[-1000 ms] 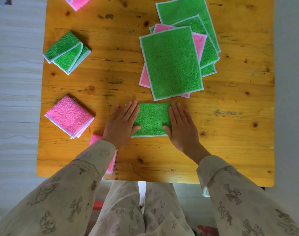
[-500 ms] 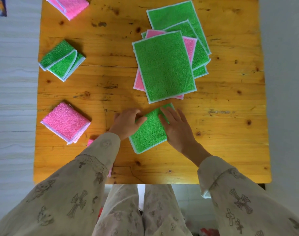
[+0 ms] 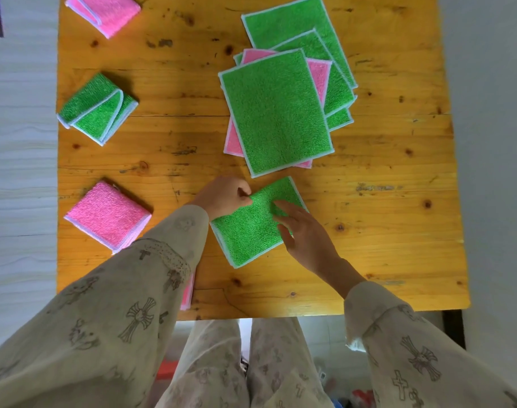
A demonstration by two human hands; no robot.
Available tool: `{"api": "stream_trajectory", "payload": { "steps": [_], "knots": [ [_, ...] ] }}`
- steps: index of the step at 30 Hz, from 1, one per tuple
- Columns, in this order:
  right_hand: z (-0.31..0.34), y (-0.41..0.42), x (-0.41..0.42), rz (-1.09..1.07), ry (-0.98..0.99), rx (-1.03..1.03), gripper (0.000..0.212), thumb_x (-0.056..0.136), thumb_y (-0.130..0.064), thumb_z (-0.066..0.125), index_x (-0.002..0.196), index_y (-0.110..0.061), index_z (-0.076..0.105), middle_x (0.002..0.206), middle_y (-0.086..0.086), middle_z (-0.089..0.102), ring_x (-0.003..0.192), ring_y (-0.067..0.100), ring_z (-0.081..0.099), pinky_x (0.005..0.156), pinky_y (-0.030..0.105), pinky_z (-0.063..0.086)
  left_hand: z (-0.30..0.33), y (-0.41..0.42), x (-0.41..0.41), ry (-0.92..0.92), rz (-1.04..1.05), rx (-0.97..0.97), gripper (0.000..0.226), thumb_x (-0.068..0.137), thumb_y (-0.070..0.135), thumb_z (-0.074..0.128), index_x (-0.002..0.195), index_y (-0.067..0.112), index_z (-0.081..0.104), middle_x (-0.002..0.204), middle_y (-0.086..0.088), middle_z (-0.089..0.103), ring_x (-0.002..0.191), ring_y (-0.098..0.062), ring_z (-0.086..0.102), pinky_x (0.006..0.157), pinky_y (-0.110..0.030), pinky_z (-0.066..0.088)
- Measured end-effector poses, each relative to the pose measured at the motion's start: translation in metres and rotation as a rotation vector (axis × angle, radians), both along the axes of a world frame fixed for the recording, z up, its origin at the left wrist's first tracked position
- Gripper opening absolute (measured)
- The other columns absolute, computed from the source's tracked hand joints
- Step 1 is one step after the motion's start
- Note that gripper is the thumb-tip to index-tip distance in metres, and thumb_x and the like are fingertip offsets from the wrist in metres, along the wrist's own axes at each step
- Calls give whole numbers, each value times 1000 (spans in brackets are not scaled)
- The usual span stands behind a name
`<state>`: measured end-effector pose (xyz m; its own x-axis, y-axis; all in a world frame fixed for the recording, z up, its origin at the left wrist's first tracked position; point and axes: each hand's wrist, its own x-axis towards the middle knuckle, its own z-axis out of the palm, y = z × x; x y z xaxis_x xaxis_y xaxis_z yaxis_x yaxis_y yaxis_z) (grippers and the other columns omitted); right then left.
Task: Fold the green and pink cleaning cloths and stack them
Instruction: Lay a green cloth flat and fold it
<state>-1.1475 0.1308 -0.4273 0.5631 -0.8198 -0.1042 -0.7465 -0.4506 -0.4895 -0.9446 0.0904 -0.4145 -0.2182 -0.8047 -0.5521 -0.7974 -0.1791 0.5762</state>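
Worktop (image 3: pixel 192 148): our pile of flat cloths (image 3: pixel 276 113) lies at the far right, unchanged; folded green cloth (image 3: pixel 97 108) and folded pink cloth (image 3: pixel 107 214) sit along the left. Half-folded green cloth (image 3: pixel 251 228), near the front edge, has swung from square-on a second ago to a diagonal. Our left hand (image 3: pixel 222 195), flat before, now has its fingers clenched, pinching the cloth's upper edge. Right hand (image 3: pixel 304 231) rests on it, fingers straight and released. We judge the second fold is starting.
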Motion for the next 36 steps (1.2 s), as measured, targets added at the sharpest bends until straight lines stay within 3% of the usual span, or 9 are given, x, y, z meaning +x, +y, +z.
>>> {"api": "stream_trajectory", "payload": {
  "steps": [5,9,13,16,20,25,27,31,36],
  "knots": [
    [12,-32,5,-490,-125,207,40,86,-14,58,125,-5,49,120,16,52,106,27,50,93,36,42,-5,0,0,71,26,-79,22,85,13,62,105,5,62,105,-11,65,82,-15,58,75,-21,41],
    [18,-50,9,-543,-85,397,23,87,-17,58,105,-4,62,99,16,67,91,31,61,81,38,47,-9,6,1,70,112,-204,19,84,8,61,103,5,62,103,-11,64,83,-12,55,77,-23,44],
    [21,-48,10,-613,-92,341,19,85,-16,61,94,-1,66,89,18,67,82,32,60,75,40,48,-4,30,-3,-101,49,-488,17,81,-4,58,95,5,60,105,-15,57,94,-25,55,69,-25,45],
    [25,-45,10,-562,-59,220,17,86,-16,60,94,-3,67,93,14,60,79,29,57,70,36,46,-5,61,-5,-228,-150,-497,44,74,-8,61,115,6,57,122,-13,54,107,-29,53,84,-35,50],
    [38,-34,19,-355,-26,42,21,88,-11,56,103,-2,66,96,15,58,83,31,58,63,30,43,-7,73,-8,-340,-238,-393,76,75,-6,54,142,16,26,149,-7,26,120,-32,39,97,-44,42],
    [50,-12,37,-103,4,-71,25,80,-5,60,105,-9,61,82,14,56,66,30,57,43,30,45,-6,57,-6,-306,-308,-266,75,83,-5,45,146,23,15,155,3,7,129,-30,24,105,-42,32],
    [51,-4,45,-67,40,-67,27,78,-2,62,104,-9,63,83,12,57,66,28,58,43,28,45,-7,54,4,-94,-157,-218,63,85,-9,43,139,20,35,150,-2,28,127,-28,33,106,-42,33],
    [46,6,62,-49,107,-3,19,74,-4,68,92,-7,65,82,11,57,64,26,59,40,28,45,9,51,32,305,559,-14,36,94,-5,32,122,2,54,122,-18,58,103,-22,58,94,-33,46],
    [39,13,86,-27,215,117,21,91,-11,49,110,-3,57,102,13,54,90,30,57,61,37,49,15,63,42,387,694,129,31,95,-3,34,121,-6,51,117,-22,59,98,-19,56,82,-19,48]
  ]
}}
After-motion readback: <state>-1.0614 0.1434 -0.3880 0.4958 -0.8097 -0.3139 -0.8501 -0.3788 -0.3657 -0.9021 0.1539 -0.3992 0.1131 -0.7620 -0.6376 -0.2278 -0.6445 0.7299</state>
